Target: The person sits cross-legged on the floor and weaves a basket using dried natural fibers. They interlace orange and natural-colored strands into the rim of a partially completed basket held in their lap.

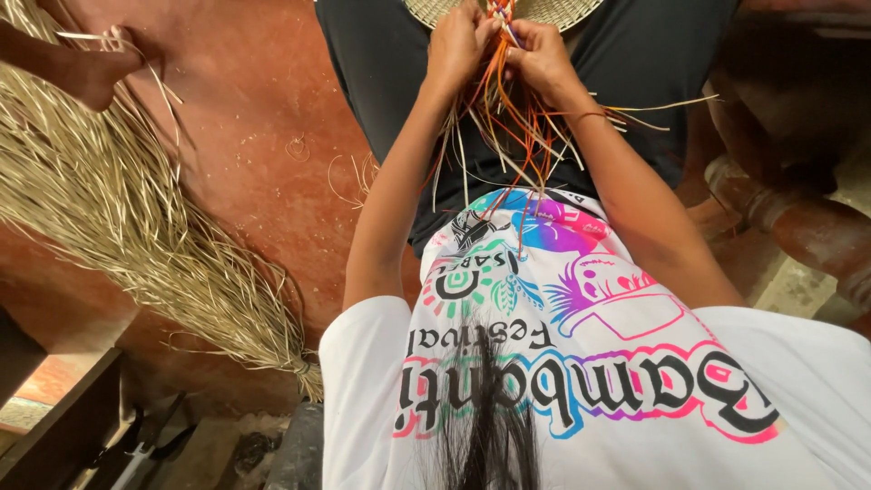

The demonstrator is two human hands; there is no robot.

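Note:
Looking straight down my front, I see both hands raised over my dark lap at the top of the view. My left hand (458,41) and my right hand (537,50) pinch a bundle of thin palm strips (499,118), some orange, some pale straw. The strips hang loose from my fingers toward my white printed shirt (581,363). Just beyond my hands lies the rim of a round woven straw piece (435,9), with a coloured braid rising between my fingertips.
A big sheaf of dry straw fibres (136,227), tied at one end, lies on the red-brown floor (263,100) at left. A bare foot (86,68) rests at top left. A turned wooden furniture leg (798,227) stands at right. Dark wooden boards sit at bottom left.

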